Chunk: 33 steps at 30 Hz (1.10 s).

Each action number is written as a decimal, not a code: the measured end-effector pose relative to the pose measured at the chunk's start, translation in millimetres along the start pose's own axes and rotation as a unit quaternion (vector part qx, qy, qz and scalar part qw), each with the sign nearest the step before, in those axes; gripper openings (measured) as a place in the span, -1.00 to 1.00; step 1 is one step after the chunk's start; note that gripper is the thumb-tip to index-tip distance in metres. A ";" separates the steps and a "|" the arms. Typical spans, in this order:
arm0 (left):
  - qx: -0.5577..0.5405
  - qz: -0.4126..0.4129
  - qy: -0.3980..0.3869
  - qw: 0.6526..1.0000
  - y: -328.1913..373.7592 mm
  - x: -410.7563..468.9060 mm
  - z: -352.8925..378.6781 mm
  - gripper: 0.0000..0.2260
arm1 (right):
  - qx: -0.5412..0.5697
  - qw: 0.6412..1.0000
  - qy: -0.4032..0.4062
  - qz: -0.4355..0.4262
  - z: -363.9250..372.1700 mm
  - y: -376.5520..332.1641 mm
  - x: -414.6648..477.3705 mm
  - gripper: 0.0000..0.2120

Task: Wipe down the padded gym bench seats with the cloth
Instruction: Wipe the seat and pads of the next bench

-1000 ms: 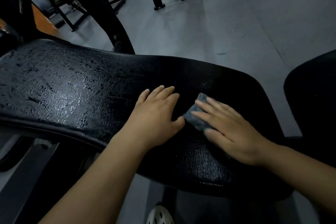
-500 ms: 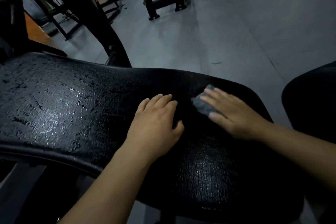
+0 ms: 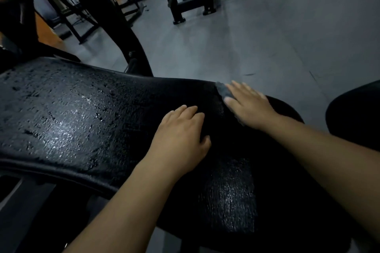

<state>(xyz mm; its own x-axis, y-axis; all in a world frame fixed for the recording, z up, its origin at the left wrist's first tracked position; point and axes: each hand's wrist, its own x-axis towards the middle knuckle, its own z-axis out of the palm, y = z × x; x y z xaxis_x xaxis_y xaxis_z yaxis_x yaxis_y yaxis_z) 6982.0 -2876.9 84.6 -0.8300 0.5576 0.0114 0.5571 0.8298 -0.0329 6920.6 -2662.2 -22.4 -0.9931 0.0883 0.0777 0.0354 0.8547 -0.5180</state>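
Two hands lie on one black bench pad (image 3: 82,117). The right hand (image 3: 249,107) presses one grey cloth (image 3: 223,91) at the far edge with straight fingers; the left hand (image 3: 181,139) rests flat, fingers relaxed.

Cloth (image 3: 223,91) under right hand (image 3: 249,107) at bench seat (image 3: 72,113) far edge; left hand (image 3: 181,137) beside.

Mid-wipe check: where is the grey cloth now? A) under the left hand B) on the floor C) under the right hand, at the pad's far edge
C: the small grey cloth peeks out from under the flat fingers of the right hand at the far edge of the black textured padded bench seat; the left hand rests on bare pad.
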 end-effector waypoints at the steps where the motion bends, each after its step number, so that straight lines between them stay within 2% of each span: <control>1: -0.001 -0.001 -0.001 1.000 0.0 1.3 -1.0 -0.49 | -0.001 1.000 0.004 0.006 1.0 -16.2 4.5 -0.44; 3: 0.008 -0.005 -0.011 1.000 -4.1 1.4 -4.2 -0.46 | 0.011 0.998 0.014 -0.066 2.2 -36.8 -11.0 -0.42; 6: 0.021 -0.026 -0.021 0.999 -15.3 -1.3 -6.5 -0.42 | 0.030 0.978 -0.016 -0.208 4.7 -20.3 -58.3 -0.36; 8: 0.020 -0.037 -0.020 0.999 -16.6 -1.6 -8.3 -0.42 | 0.021 0.983 -0.008 -0.184 2.4 4.7 -47.1 -0.38; 11: 0.014 -0.041 -0.019 0.999 -9.7 0.2 -10.4 -0.42 | 0.010 1.000 0.006 -0.006 -0.3 -8.6 9.0 -0.44; 12: 0.010 -0.042 -0.021 0.999 -9.1 -0.1 -10.7 -0.41 | 0.012 1.000 -0.001 0.018 1.3 -28.0 19.0 -0.46; 13: 0.006 -0.043 -0.023 0.999 -10.5 -0.6 -10.8 -0.41 | 0.014 1.000 -0.001 0.004 3.2 -46.5 20.2 -0.47; 15: 0.005 -0.043 -0.028 0.999 -17.5 -1.3 -13.0 -0.38 | 0.021 0.994 0.014 -0.102 8.2 -71.4 -5.7 -0.46; 17: 0.012 -0.040 -0.029 0.999 -25.6 -1.4 -15.9 -0.36 | 0.057 0.978 0.008 -0.202 5.8 -62.8 -45.0 -0.43; 18: 0.015 -0.041 -0.030 0.999 -28.0 -1.6 -17.4 -0.34 | 0.051 0.974 -0.005 -0.220 4.9 -47.6 -52.2 -0.43; 21: 0.022 -0.046 -0.023 0.998 -29.3 -3.5 -17.5 -0.33 | 0.004 0.986 -0.001 -0.164 3.1 -13.8 -17.4 -0.43; 23: 0.021 -0.045 -0.022 0.999 -26.3 -6.5 -15.5 -0.35 | 0.001 0.999 0.011 -0.045 4.1 -24.1 11.6 -0.45; 24: 0.020 -0.046 -0.020 0.999 -25.8 -8.3 -15.5 -0.35 | 0.003 1.000 0.004 -0.012 5.2 -37.8 14.4 -0.46; 25: 0.020 -0.046 -0.020 0.999 -26.9 -9.8 -15.9 -0.35 | 0.004 1.000 0.001 -0.021 5.5 -50.0 8.6 -0.46; 27: 0.019 -0.041 -0.022 0.999 -30.8 -11.9 -17.3 -0.34 | 0.012 0.992 0.004 -0.125 4.0 -63.9 -34.3 -0.42; 29: 0.017 -0.034 -0.028 0.999 -34.1 -13.5 -18.3 -0.35 | 0.039 0.971 -0.017 -0.236 4.9 -48.0 -86.6 -0.43; 30: 0.017 -0.031 -0.030 0.999 -34.8 -14.5 -18.5 -0.36 | 0.032 0.964 -0.024 -0.262 6.3 -31.2 -100.3 -0.47; 31: 0.019 -0.029 -0.029 0.999 -35.2 -15.5 -18.4 -0.37 | 0.021 0.964 -0.024 -0.264 4.6 -13.0 -101.7 -0.49; 33: 0.022 -0.028 -0.025 0.999 -35.0 -18.4 -17.5 -0.39 | 0.010 0.978 -0.020 -0.205 -1.0 9.0 -81.6 -0.50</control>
<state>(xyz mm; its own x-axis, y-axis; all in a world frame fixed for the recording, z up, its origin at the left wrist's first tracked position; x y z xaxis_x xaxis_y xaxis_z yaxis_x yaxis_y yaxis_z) 6978.3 -2915.8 103.1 -0.8610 0.5075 -0.0348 0.5086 0.8575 -0.0778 7002.2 -2661.2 -32.6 -0.9269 -0.2804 0.2496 -0.3689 0.8038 -0.4667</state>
